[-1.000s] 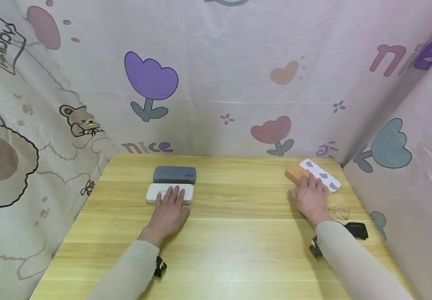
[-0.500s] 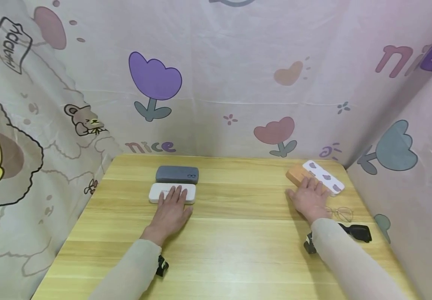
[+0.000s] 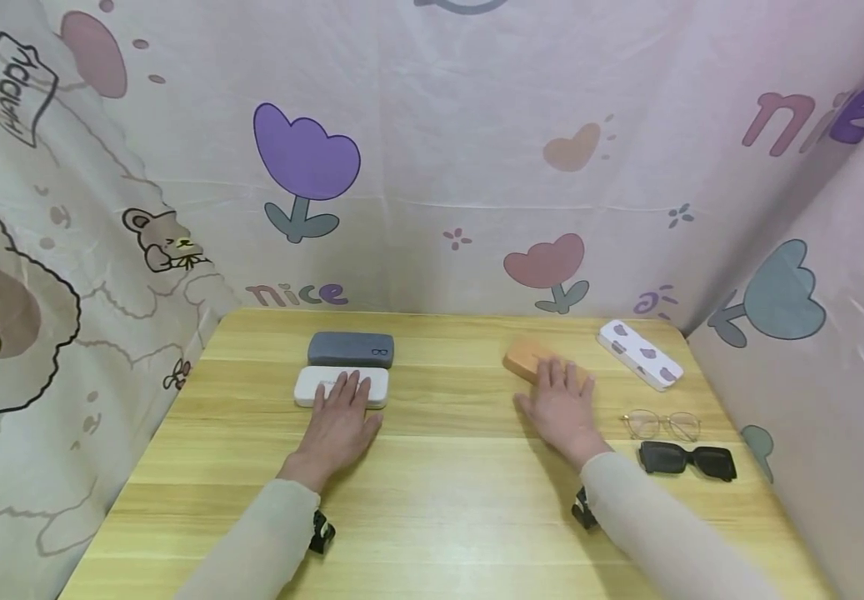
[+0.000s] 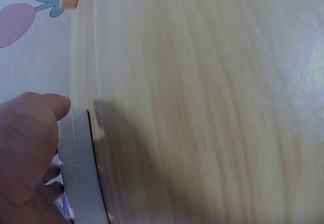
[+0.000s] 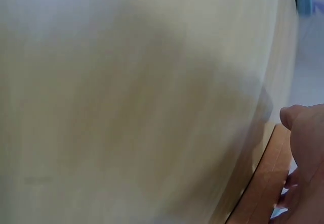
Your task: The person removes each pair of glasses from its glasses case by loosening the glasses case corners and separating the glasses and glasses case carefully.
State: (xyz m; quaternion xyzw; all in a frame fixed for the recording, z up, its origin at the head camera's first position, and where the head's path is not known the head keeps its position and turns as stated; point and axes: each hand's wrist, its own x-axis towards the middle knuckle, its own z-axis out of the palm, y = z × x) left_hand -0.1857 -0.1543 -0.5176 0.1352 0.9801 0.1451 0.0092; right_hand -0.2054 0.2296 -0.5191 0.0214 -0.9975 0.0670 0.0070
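My left hand (image 3: 342, 410) lies flat with straight fingers on a white glasses case (image 3: 312, 388) at the table's left centre. In the left wrist view my thumb (image 4: 38, 128) sits against that case's side (image 4: 81, 173). Behind the white case lies a grey case (image 3: 350, 349). My right hand (image 3: 562, 402) rests flat, fingers spread, on the near end of an orange case (image 3: 525, 356) right of centre. The right wrist view is blurred and shows that hand (image 5: 309, 153) on the orange case (image 5: 263, 183).
A white case with purple spots (image 3: 639, 354) lies at the back right corner. Clear-framed glasses (image 3: 660, 423) and black sunglasses (image 3: 686, 459) lie near the right edge of the wooden table (image 3: 446, 483). Printed fabric walls enclose the table on three sides.
My right hand has slid the orange case to the left, away from the spotted case, uncovering the glasses and sunglasses. My left hand has stayed on the white case.
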